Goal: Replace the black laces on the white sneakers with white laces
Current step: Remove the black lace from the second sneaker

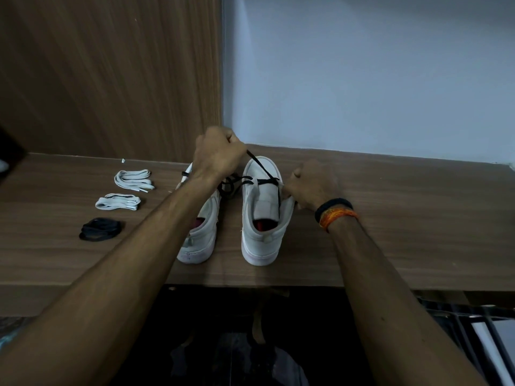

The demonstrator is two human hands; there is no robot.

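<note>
Wood-grain bench (390,218) tucked into a corner, brown panel (111,73) on the left, pale wall (362,73) behind. Off to the left: two bundles of white laces (133,179) and (118,201), then a dark coiled bundle (101,229) nearer the front edge. Tiny light scrap (123,160) by the panel. Left forearm (133,246) cutting across the left sneaker (202,229), hiding most of its front. Right sneaker (263,207) in plain view just beside it, toe to the wall, greyish-white, red insole showing, black lace (264,169) only through the lower eyelets now. Left hand (217,154) fisted, fingers clamped on that lace, pulled taut above the toe. Right hand (313,185) with fingers curled on the sneaker's right side; black and orange bands (334,213) on the wrist.
</note>
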